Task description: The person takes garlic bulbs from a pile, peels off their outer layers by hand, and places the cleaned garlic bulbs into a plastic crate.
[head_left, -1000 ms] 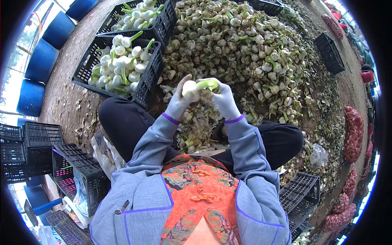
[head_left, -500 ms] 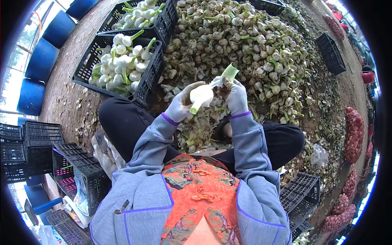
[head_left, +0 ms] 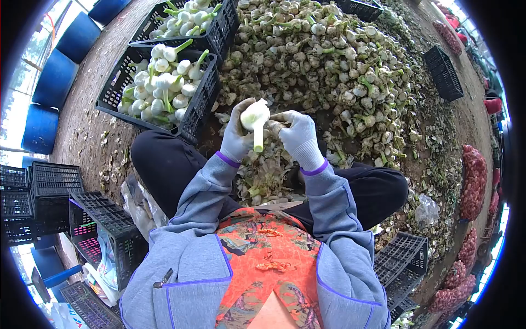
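My left hand [head_left: 235, 133], in a soiled white glove, is closed round a garlic bulb [head_left: 255, 115]. The bulb is white and peeled, with its short green stem pointing down toward me. Just right of it is my right hand [head_left: 300, 136], also gloved, its thumb and fingers pinched together close to the bulb's side. What those fingertips hold, if anything, is hidden. Below both hands, peeled garlic skins [head_left: 263, 178] lie on the ground between my legs.
A big heap of unpeeled garlic [head_left: 323, 60] lies ahead. Left of it, a black crate [head_left: 118, 90] holds cleaned bulbs, with another filled crate [head_left: 224, 30] behind. Black crates [head_left: 104, 219] stand at left, one crate [head_left: 402, 257] at right. Red net sacks [head_left: 474, 183] line the right side.
The green-tipped stem piece and loose peel in my right hand are gone from view. That hand has moved lower and left, closer to the bulb. My left hand has turned the bulb stem-down.
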Demonstrator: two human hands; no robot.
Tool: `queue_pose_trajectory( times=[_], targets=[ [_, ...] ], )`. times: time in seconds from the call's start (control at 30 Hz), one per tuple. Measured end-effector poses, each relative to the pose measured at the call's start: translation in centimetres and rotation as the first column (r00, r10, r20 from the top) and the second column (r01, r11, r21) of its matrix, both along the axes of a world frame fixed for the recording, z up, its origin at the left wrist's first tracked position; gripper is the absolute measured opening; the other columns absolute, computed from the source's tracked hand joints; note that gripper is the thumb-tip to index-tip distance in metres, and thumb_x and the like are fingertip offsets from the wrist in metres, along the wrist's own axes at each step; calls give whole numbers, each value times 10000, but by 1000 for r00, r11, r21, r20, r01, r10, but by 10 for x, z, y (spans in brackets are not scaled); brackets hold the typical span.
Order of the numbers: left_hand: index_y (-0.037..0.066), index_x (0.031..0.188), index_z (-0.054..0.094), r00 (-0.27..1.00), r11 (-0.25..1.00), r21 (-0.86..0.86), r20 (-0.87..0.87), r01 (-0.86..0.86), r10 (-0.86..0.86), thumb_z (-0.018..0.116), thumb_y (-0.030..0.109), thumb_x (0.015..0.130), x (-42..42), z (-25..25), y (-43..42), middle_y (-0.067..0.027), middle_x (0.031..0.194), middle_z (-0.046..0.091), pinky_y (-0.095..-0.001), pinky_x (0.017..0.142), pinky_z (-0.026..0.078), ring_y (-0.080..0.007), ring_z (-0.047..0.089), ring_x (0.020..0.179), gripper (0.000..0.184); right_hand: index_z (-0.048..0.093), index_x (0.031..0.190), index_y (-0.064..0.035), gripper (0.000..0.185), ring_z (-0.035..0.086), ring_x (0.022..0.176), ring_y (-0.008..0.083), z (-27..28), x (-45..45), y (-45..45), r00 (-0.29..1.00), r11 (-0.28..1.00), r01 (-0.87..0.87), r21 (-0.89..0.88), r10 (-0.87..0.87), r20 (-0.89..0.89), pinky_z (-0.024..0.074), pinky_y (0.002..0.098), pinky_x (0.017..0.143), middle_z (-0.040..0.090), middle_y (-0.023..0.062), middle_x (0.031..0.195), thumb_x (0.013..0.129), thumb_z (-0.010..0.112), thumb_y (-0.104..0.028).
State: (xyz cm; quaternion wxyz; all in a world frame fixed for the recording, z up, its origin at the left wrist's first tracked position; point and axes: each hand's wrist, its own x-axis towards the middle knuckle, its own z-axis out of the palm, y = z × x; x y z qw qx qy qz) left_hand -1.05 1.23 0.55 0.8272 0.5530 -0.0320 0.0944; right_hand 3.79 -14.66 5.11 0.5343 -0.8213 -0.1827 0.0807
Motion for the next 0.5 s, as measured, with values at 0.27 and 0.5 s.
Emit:
queue_pose_trajectory(
  times=[0.27, 0.5],
  targets=[
    [48, 1349, 343, 996, 993, 85, 36, -83, 80, 825, 80, 688, 1, -12, -10, -102, 1238, 529, -322, 968, 461, -188, 547, 1129, 819, 706, 815, -12, 147, 664, 689, 273, -20, -3, 11, 983, 982, 169, -89, -161, 89, 517, 352, 650, 666, 154, 763, 745, 679, -138],
    [51, 1373, 351, 1000, 996, -93, 28, 6, -4, 822, 165, 726, 0, -7, -10, -100, 1249, 528, -339, 959, 478, -203, 556, 1126, 809, 671, 817, -14, 154, 644, 676, 289, -33, 5, 10, 950, 956, 273, -108, -250, 188, 506, 370, 645, 651, 152, 748, 742, 651, -147]
  ],
)
